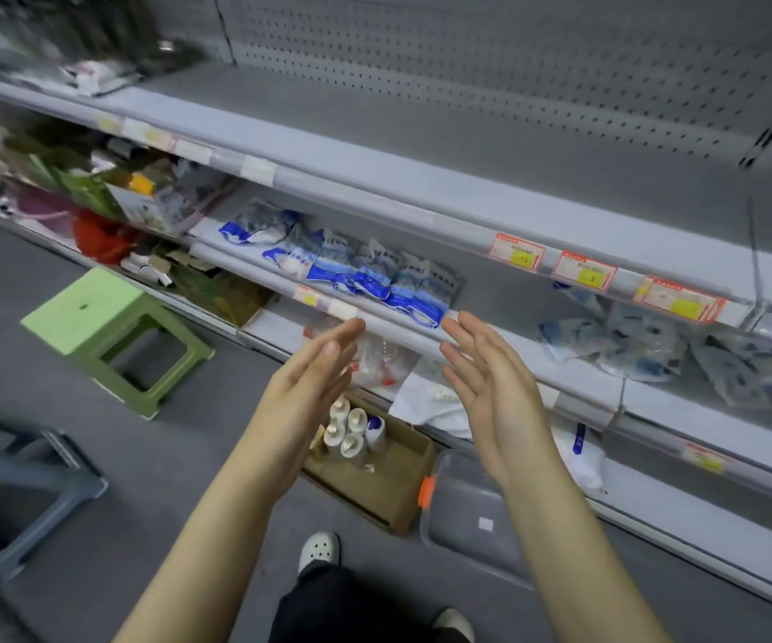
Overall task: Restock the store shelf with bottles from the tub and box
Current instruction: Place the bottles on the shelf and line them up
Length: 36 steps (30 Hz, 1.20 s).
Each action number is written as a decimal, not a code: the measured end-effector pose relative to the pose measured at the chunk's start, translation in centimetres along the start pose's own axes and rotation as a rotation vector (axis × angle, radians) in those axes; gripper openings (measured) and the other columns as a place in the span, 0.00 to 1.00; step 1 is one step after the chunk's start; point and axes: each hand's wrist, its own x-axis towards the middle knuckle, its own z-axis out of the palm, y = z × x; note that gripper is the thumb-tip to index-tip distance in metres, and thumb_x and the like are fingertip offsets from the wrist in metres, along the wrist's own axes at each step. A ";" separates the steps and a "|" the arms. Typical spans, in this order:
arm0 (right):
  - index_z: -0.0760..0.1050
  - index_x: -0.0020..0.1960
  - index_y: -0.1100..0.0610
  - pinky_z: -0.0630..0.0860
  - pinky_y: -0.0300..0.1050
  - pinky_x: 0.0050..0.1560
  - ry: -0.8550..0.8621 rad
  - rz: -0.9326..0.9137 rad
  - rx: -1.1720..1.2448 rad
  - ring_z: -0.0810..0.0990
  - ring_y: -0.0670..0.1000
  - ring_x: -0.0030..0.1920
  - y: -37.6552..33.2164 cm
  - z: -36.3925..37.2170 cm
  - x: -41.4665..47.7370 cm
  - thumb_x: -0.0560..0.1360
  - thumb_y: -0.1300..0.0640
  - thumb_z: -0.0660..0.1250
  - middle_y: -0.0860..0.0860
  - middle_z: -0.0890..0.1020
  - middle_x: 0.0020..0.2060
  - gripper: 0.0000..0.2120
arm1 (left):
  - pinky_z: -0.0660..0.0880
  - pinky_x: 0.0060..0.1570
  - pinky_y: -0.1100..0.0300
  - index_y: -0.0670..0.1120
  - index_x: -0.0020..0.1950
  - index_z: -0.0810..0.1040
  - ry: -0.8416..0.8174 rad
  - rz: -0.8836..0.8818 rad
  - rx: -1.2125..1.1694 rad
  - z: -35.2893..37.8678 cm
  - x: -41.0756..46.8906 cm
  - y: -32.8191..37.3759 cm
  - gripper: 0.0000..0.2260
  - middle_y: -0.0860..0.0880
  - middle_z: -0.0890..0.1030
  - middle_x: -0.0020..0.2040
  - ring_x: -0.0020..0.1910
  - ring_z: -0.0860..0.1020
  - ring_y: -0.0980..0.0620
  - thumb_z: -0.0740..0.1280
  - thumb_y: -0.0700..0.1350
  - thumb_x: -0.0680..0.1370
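Both hands are raised in front of the grey store shelf (pixel 421 211), palms facing each other, fingers straight, holding nothing. My left hand (pixel 310 378) and my right hand (pixel 486 387) are a short gap apart. Below them on the floor stands a cardboard box (pixel 389 480) with several white bottles (pixel 351 429) upright in its far left corner. Right of the box lies a clear plastic tub (pixel 467 508) with an orange latch; its contents cannot be made out. The wide upper shelf board behind the hands is bare.
Blue-and-white packets (pixel 361 266) lie on the middle shelf, more bagged goods (pixel 644 345) to the right. A green plastic stool (pixel 105 331) stands on the floor at left, a grey stool (pixel 17 484) nearer. My feet (pixel 319 549) are close to the box.
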 end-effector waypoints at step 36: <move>0.76 0.54 0.50 0.75 0.44 0.51 0.444 0.628 -0.484 0.80 0.51 0.55 40.6 2.8 25.1 0.81 0.59 0.60 0.53 0.81 0.59 0.08 | 0.69 0.68 0.51 0.47 0.62 0.78 0.245 -0.892 0.085 -24.5 16.4 -38.7 0.11 0.48 0.78 0.64 0.65 0.74 0.49 0.60 0.46 0.83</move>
